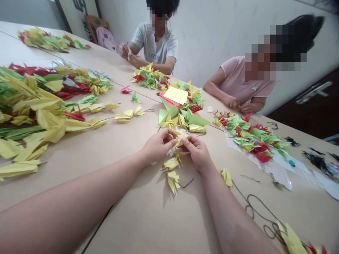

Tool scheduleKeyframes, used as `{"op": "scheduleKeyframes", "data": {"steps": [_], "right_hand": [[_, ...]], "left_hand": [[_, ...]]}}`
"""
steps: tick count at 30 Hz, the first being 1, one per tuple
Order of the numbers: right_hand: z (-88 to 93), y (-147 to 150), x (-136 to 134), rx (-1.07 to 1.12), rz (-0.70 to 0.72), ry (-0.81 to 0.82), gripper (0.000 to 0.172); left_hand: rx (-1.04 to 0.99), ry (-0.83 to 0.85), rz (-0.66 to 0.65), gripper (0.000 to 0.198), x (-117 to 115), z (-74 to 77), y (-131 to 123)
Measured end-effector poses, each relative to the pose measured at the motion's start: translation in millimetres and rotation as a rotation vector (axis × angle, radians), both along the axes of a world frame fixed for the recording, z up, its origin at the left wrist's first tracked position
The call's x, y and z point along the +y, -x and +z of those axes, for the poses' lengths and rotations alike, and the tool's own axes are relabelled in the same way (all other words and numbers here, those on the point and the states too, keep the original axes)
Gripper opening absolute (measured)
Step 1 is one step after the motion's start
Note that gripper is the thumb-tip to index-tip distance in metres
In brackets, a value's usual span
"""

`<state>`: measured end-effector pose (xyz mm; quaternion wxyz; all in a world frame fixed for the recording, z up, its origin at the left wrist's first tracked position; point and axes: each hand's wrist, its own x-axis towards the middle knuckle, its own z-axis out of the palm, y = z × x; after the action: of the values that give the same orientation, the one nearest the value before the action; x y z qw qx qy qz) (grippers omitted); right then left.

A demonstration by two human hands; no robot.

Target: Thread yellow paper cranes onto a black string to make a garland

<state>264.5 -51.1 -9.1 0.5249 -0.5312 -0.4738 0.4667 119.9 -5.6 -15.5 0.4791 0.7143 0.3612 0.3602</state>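
**Left forearm [66, 206] and right forearm [233, 215] over a strand of yellow paper cranes [172, 169]**

Nearest the lens, both bare forearms reach in from the lower corners of the view. The left hand [157, 144] and right hand [197, 153] meet above the middle of the tabletop [148, 222]. Their fingers [169, 141] are curled closed, pinching the upper end of the strand from both sides; they hide the exact grip. The strand hangs from there toward the near edge, and a dark cord [186, 184] leaves its lower end.

Just beyond the hands: a pile of green and yellow origami cranes [182, 118], with a square yellow paper sheet [176, 95] resting on red sheets [168, 100].

Along the left side: a long heap of yellow, green and red crane strands [31, 109].

Toward the right edge: green and red cranes [249, 137] on patterned paper [270, 169], and a loose coil of dark cord [261, 215].

Far edge: a person in a white T-shirt [155, 44] holds a small paper piece; a person in a pink T-shirt [238, 83] rests both hands by the tabletop edge.
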Motion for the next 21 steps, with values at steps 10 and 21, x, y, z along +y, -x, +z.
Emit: {"op": "scheduleKeyframes", "data": {"steps": [10,21], "right_hand": [[-1.8,0.5,2.6,-0.016,0.012,0.021,0.029],[-1.4,0.3,2.8,-0.023,0.022,0.024,0.028]], "left_hand": [[0.088,-0.03,0.009,0.021,-2.1,3.4,0.2],[0.142,-0.041,-0.004,0.024,-2.1,3.6,0.4]]}}
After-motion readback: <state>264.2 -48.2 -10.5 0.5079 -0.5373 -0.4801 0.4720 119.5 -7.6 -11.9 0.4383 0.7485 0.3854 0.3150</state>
